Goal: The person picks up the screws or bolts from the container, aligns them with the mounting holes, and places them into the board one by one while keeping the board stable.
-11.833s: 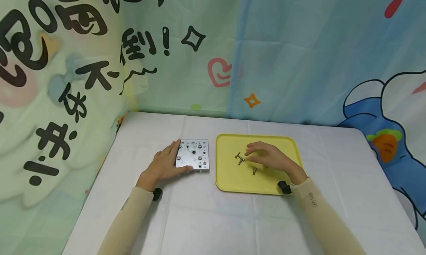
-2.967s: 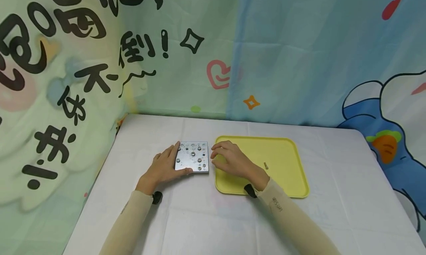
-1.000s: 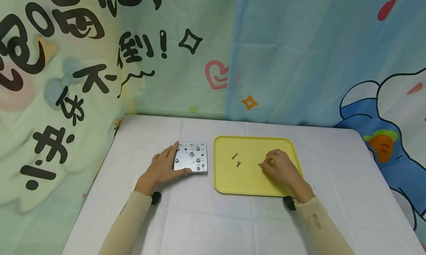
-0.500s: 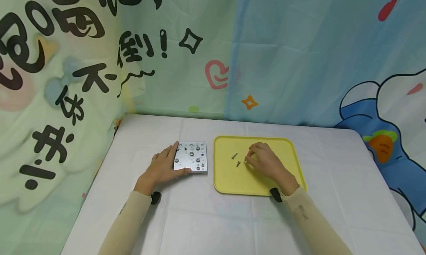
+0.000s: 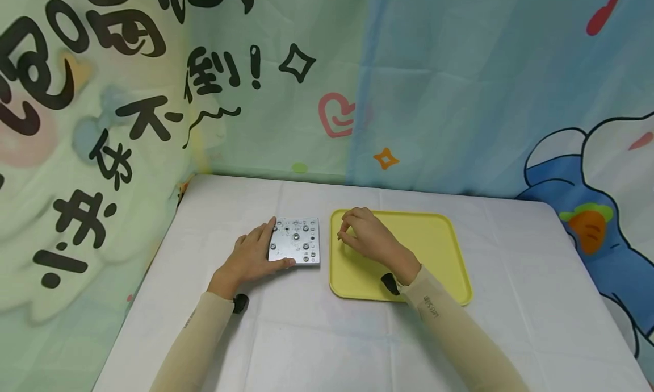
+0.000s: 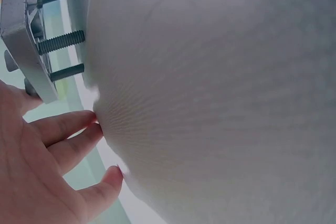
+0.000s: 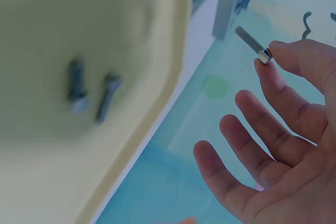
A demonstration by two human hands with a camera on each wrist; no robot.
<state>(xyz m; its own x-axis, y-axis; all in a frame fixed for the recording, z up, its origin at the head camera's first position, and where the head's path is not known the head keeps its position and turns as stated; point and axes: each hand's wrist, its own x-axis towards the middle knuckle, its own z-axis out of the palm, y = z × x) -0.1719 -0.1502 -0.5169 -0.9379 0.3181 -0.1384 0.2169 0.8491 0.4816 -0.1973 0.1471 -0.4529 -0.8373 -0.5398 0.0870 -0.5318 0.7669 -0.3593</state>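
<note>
My left hand (image 5: 247, 261) grips the left side of a square silver metal plate (image 5: 291, 247), its thumb along the near edge. Several bolt heads and holes dot the plate's top. Threaded bolt shanks (image 6: 62, 42) stick out of its underside in the left wrist view, above the white cloth, where the other fingertips rest. Over the left part of the yellow tray (image 5: 419, 278), my right hand (image 5: 368, 238) pinches a small bolt (image 7: 251, 40) by its head between thumb and index finger. Its threaded end points away from the fingertips; the other fingers are spread loosely.
Two more bolts, one bolt (image 7: 77, 85) and another bolt (image 7: 107, 98), lie blurred on the tray, covered by the right hand in the head view. The tray's raised rim stands just right of the plate. A printed curtain (image 5: 434, 96) hangs behind the table.
Over the last second my right hand picks up a bolt from the tray's right half and carries it left towards the plate. More bolts sit in the plate than at first. The left hand stays put.
</note>
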